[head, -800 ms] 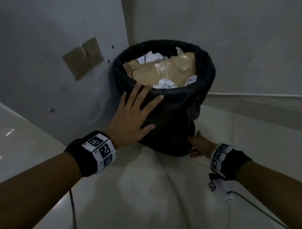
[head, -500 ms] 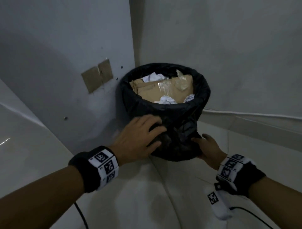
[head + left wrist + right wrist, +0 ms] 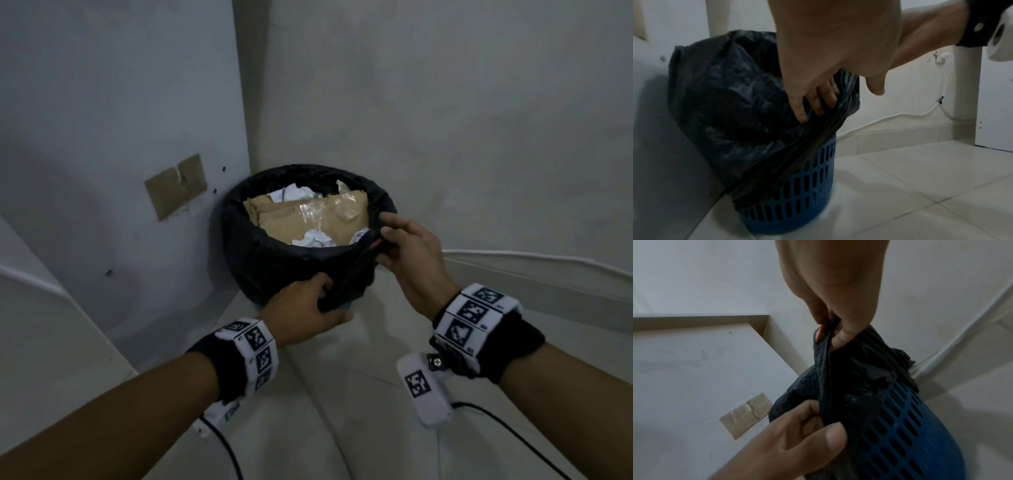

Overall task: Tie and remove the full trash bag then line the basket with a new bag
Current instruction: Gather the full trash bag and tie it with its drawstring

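A blue basket [image 3: 797, 203] stands in a floor corner, its full black trash bag [image 3: 274, 260] folded over the rim. Left hand [image 3: 301, 318] clutches the overhang; right hand [image 3: 407, 253] pinches the rim. Thin plastic might tear if yanked.

A plain indoor room corner: pale painted walls [image 3: 445, 102], tiled floor [image 3: 920, 186], a cable [image 3: 900, 116] along the skirting.

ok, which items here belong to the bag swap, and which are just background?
Job:
- black trash bag, gripped by left hand and right hand
- blue basket
- cardboard and crumpled paper inside

Background:
- taped wall patch
- white wall cable
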Demonstrator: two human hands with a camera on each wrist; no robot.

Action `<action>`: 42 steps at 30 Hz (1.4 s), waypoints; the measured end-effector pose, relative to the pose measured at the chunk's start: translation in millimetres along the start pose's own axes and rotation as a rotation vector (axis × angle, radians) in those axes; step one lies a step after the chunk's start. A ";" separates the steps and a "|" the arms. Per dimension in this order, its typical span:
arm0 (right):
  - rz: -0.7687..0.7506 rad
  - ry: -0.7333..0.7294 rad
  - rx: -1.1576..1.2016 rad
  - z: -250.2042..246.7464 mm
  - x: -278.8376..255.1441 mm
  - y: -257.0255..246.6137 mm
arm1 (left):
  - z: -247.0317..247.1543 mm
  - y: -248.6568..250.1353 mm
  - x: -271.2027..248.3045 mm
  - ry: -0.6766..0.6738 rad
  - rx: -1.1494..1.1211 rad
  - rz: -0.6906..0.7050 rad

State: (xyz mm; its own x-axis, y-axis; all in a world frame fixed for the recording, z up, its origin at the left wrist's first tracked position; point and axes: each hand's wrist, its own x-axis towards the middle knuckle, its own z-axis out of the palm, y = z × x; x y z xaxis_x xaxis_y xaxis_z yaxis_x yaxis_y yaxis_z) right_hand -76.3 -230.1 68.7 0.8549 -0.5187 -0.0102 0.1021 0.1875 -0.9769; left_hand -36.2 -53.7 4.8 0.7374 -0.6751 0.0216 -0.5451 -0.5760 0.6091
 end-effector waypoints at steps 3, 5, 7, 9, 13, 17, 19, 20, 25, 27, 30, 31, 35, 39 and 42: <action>-0.174 -0.056 -0.221 6.1 0.8 0.5 | -12.8 -0.6 -3.3 0.099 -0.023 0.098; -0.395 -0.136 -0.620 3.3 1.9 12.0 | -20.4 -4.2 -6.7 0.199 -0.021 0.112; -0.579 -0.215 -1.085 -3.9 3.1 24.6 | -26.3 -11.7 -10.7 0.295 0.004 0.112; -0.713 -0.247 -1.333 -10.1 5.1 33.8 | -30.1 -18.7 -14.6 0.350 0.039 0.135; -0.755 -0.267 -1.384 -12.3 14.5 37.7 | -44.3 -17.8 -12.2 0.453 0.134 0.201; -0.744 -0.254 -1.397 -4.6 11.4 35.8 | -64.6 -17.2 -2.1 0.606 0.266 0.191; -0.695 -0.237 -1.378 4.5 5.3 33.9 | -71.5 -23.3 7.8 0.623 0.324 0.093; -0.675 -0.221 -1.377 9.7 2.9 32.0 | -73.5 -25.1 13.8 0.618 0.332 0.012; -0.650 -0.131 -1.049 18.5 3.4 27.1 | -60.7 -20.7 18.0 0.678 0.242 0.162; -0.652 -0.061 -0.799 10.7 7.4 26.4 | -51.9 -15.0 8.1 0.527 0.365 0.396; -0.506 0.162 -0.654 -8.5 15.7 34.0 | -42.2 -8.7 -0.3 0.378 0.469 0.437; -0.349 0.208 -0.625 -14.8 18.7 36.3 | -40.0 -6.7 -1.7 0.374 0.485 0.420; 0.585 0.041 -0.258 -23.3 9.9 38.7 | -31.0 -3.5 -1.0 0.383 0.599 0.371; 0.677 -0.127 0.005 -11.9 -0.2 43.4 | -29.3 3.1 3.1 0.396 0.629 0.316; 0.558 0.016 0.147 -5.4 6.8 40.6 | -28.0 2.1 4.2 0.394 0.658 0.303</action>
State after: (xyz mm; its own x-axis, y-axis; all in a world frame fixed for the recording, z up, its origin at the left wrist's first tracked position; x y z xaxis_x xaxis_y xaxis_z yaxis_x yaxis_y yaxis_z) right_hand -69.1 -230.5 27.8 0.7921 -0.3202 -0.5196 -0.2917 0.5493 -0.7831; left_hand -23.1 -44.9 28.3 0.5400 -0.7040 0.4613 -0.7749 -0.6297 -0.0540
